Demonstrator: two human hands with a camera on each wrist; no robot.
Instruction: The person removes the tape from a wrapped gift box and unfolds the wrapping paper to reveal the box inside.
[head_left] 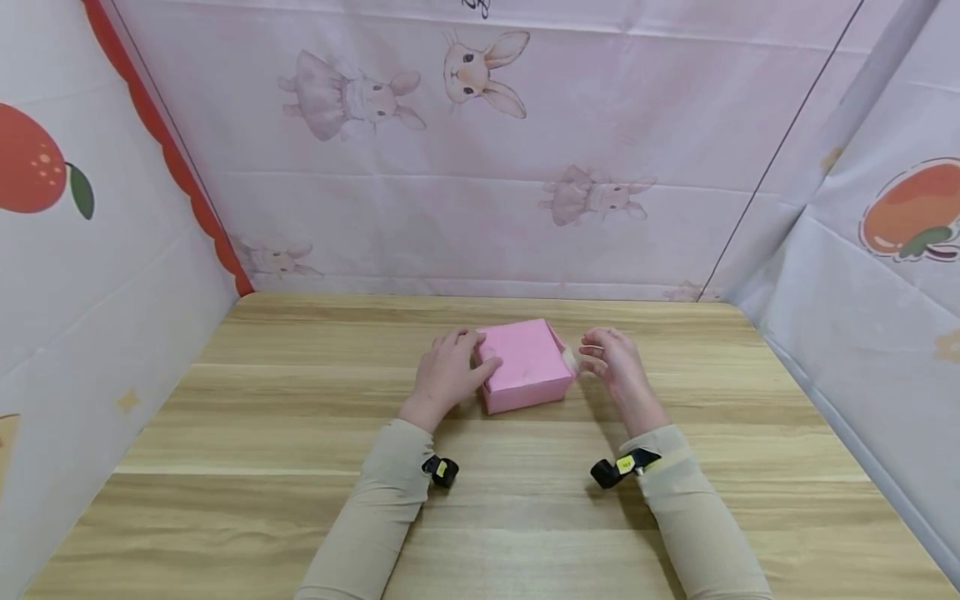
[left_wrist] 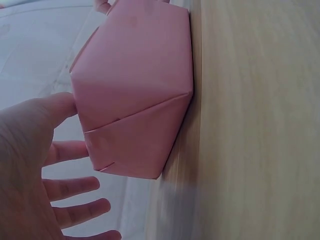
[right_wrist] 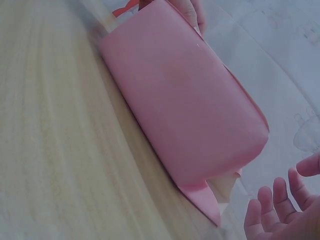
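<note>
A box wrapped in pink paper (head_left: 525,354) lies on the wooden table. Its left end, in the left wrist view, has folded paper seams (left_wrist: 135,135). At the other end a pink paper flap (right_wrist: 202,200) sticks out, with a pale piece beside it. My left hand (head_left: 450,372) rests at the box's left side, thumb on the top edge and fingers spread and mostly straight. Just off the right end is my right hand (head_left: 617,365), fingers loosely bent with nothing between them. In the right wrist view its fingers (right_wrist: 269,212) stand apart from the box.
The wooden table (head_left: 262,500) meets a rabbit-printed cloth (head_left: 450,225) at its far edge. Cloths with fruit prints hang on the left and right. A black strap device (head_left: 626,468) sits on the right wrist, another (head_left: 441,470) on the left.
</note>
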